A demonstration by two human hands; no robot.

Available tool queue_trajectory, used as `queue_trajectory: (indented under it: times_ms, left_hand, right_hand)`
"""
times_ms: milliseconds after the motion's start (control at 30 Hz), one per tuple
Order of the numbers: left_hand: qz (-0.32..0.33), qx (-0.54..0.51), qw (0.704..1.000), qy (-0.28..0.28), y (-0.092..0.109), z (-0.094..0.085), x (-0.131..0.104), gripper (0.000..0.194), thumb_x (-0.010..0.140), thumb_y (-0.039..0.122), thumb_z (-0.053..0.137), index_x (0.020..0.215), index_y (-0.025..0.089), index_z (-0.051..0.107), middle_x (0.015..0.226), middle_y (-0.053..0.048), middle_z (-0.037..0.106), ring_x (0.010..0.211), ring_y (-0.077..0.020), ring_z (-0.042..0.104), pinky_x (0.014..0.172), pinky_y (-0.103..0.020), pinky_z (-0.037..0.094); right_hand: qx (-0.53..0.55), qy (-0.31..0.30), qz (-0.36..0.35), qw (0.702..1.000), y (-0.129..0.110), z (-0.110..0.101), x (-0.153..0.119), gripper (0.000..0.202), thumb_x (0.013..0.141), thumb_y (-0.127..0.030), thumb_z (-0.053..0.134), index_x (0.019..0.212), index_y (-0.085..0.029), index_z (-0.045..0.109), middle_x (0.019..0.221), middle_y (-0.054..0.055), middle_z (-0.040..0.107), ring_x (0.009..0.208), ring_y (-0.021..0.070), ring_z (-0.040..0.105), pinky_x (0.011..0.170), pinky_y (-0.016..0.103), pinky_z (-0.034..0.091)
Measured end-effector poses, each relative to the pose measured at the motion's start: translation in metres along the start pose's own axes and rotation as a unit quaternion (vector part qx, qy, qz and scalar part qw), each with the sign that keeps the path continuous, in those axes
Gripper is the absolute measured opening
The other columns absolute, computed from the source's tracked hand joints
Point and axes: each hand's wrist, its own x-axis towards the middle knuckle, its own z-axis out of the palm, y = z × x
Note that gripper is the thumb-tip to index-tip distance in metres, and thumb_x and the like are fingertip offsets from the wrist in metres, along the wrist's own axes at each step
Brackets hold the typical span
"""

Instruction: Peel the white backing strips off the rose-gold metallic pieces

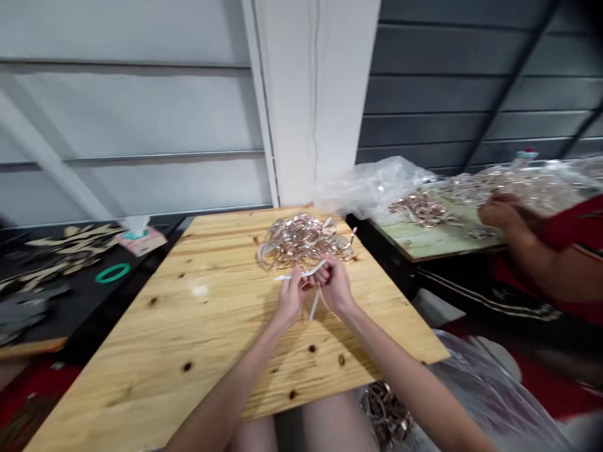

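Over the wooden table [164, 326], my left hand [292, 295] and my right hand [335, 285] are close together, fingers pinched on a thin pale strip [301, 274]. One part of the strip sticks out past the left fingertips, and another bends up by the right fingers. A narrow pale end [315, 304] hangs down between my hands. Just beyond them lies a tangled pile of shiny rose-gold and whitish strips [301, 238].
On the left, a dark table holds flat cut pieces [70, 251], a green ring [113, 273] and a tissue box [141, 240]. To the right, another person's hands [502, 210] are at a green table [405, 242] with more strips and plastic sheeting [377, 182]. A bag of strips [386, 411] sits below.
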Motion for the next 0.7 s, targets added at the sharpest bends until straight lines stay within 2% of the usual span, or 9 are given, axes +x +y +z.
queue_trajectory:
  times_ms: [133,267,400,500,600,633,700]
  left_hand:
    - [-0.023,-0.059,0.998,-0.01,-0.003,-0.002,-0.002,0.044,0.081,0.059,0.072,0.077,0.02,0.053,0.075,-0.001,0.062,0.08,-0.0197,0.066,0.083,-0.039,0.057]
    - [-0.059,-0.088,0.994,-0.032,-0.009,-0.004,-0.005,0.041,0.083,0.056,0.072,0.094,0.02,0.057,0.091,-0.005,0.072,0.094,-0.0245,0.072,0.091,-0.046,0.056]
    - [-0.078,-0.104,0.991,-0.034,-0.011,-0.004,-0.005,0.041,0.085,0.055,0.071,0.095,0.02,0.053,0.102,-0.009,0.075,0.097,-0.0266,0.074,0.093,-0.048,0.055]
    - [-0.066,-0.106,0.992,-0.009,-0.009,-0.005,-0.004,0.041,0.085,0.055,0.071,0.092,0.02,0.05,0.104,-0.01,0.075,0.093,-0.0259,0.075,0.092,-0.046,0.056]
    - [-0.027,-0.099,0.995,0.0,-0.005,-0.008,-0.002,0.043,0.087,0.058,0.068,0.096,0.019,0.051,0.102,-0.009,0.074,0.09,-0.0245,0.075,0.089,-0.045,0.058]
    - [-0.012,-0.088,0.996,-0.004,-0.004,-0.009,-0.002,0.044,0.089,0.059,0.066,0.099,0.019,0.052,0.101,-0.009,0.073,0.092,-0.0244,0.074,0.089,-0.045,0.059]
    - [0.016,-0.061,0.998,-0.014,-0.002,-0.011,-0.002,0.044,0.091,0.06,0.063,0.103,0.017,0.055,0.101,-0.009,0.072,0.097,-0.0241,0.073,0.088,-0.043,0.059]
  right_hand:
    - [-0.004,0.01,0.001,1.0,-0.015,-0.002,-0.001,0.034,0.086,-0.042,0.058,0.066,-0.027,0.035,0.058,-0.005,0.022,0.049,0.0152,0.019,0.049,0.033,0.034]
    - [-0.097,0.04,-0.055,0.993,-0.03,-0.006,0.0,0.042,0.088,-0.052,0.054,0.067,-0.027,0.028,0.061,-0.004,0.02,0.05,0.0171,0.018,0.05,0.034,0.03]
    - [-0.154,0.054,-0.088,0.983,-0.038,-0.012,0.003,0.045,0.093,-0.059,0.042,0.068,-0.028,0.023,0.062,-0.005,0.017,0.05,0.0168,0.018,0.05,0.035,0.026]
    - [-0.149,0.059,-0.094,0.983,-0.039,-0.015,0.007,0.045,0.096,-0.063,0.032,0.069,-0.028,0.023,0.062,-0.005,0.02,0.051,0.0162,0.026,0.053,0.036,0.032]
    - [-0.156,0.048,-0.093,0.982,-0.033,-0.018,0.011,0.051,0.094,-0.073,0.022,0.071,-0.028,0.025,0.061,-0.006,0.026,0.053,0.0165,0.037,0.056,0.034,0.041]
    - [-0.167,0.042,-0.092,0.981,-0.029,-0.019,0.012,0.052,0.092,-0.076,0.026,0.071,-0.028,0.027,0.06,-0.006,0.027,0.053,0.016,0.038,0.056,0.033,0.041]
    - [-0.215,0.034,-0.093,0.971,-0.02,-0.023,0.012,0.052,0.087,-0.074,0.049,0.074,-0.027,0.034,0.061,-0.008,0.034,0.053,0.0139,0.04,0.055,0.029,0.041]
